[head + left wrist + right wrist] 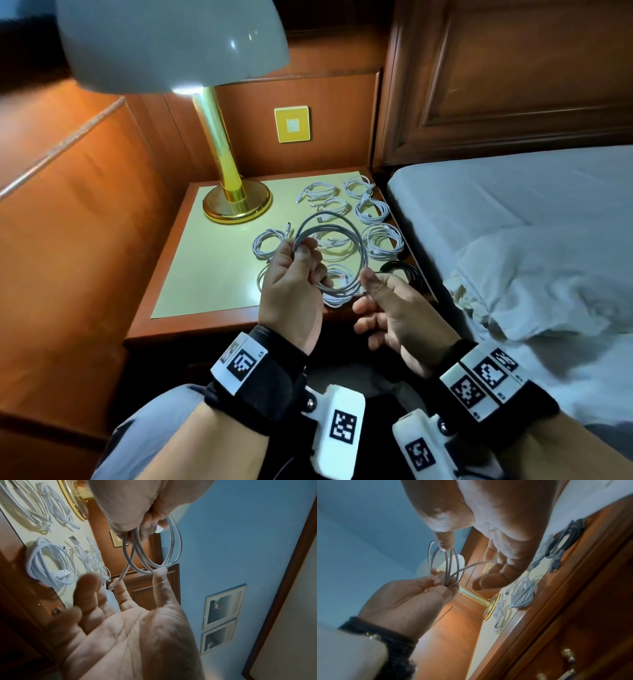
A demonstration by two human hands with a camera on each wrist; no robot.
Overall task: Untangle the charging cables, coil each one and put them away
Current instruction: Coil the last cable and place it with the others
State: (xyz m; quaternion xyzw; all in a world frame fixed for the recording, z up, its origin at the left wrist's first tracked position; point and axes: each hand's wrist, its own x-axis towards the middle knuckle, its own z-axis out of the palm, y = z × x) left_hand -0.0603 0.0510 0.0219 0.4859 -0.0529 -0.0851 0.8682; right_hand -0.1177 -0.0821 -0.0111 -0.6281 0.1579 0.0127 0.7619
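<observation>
I see the bed (513, 212) with its white sheet at right. The square pale surface (205, 274) carries one brass lamp (229, 192), about eight white coiled cables (382, 240) and one black coil (400, 270). I read no brand or label on any cable. My left hand (291, 284) pinches the grey cable (356, 240), a round multi-turn coil, held above the surface. My right hand (394, 315) is spread, fingers relaxed, one fingertip touching the coil's lower edge.

Wood-panelled wall (85, 205) behind bedside worktop (205, 274); brass lamp (226, 192) lit under white shade; yellow switch plate (292, 124); dark headboard (513, 75); bed (479, 192) with white sheets alongside; blue wall (240, 534) with framed pictures (223, 605).
</observation>
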